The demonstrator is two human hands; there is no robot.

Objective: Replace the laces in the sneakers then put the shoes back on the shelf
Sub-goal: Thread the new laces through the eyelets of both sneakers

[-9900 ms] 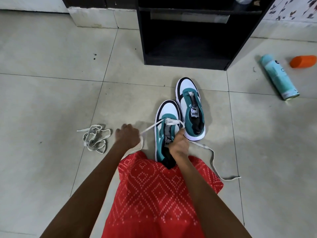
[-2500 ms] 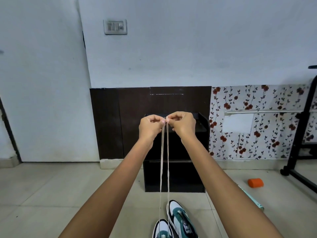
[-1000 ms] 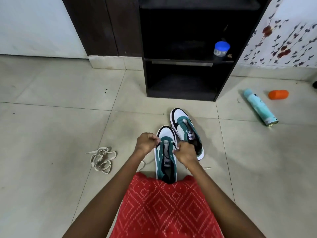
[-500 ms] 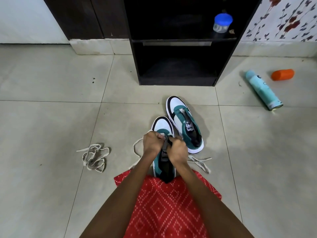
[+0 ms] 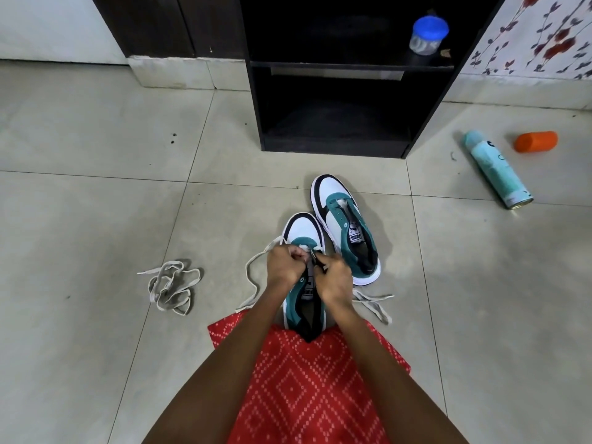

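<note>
The white, teal and black near sneaker (image 5: 302,232) lies on the floor just below the middle of the frame, toe pointing up the picture. Its heel is at the edge of the red, white-patterned cloth (image 5: 307,389) at bottom centre. A flat off-white lace (image 5: 253,277) runs through its front eyelets, one end looping out left and the other trailing on the tiles to the right. The left hand (image 5: 283,267) and right hand (image 5: 334,282) meet over the tongue, fingers curled, each pinching the lace by the eyelets. The matching second sneaker (image 5: 346,225) sits just beside it, up and right. A loose off-white lace bundle (image 5: 173,290) lies at centre left. The black shelf unit (image 5: 333,147) stands at top centre, with a clear blue-lidded jar (image 5: 427,35) on its upper board. A teal spray can (image 5: 496,169) and an orange cylinder (image 5: 536,141) lie on the pale tiled floor (image 5: 96,219) at upper right.
</note>
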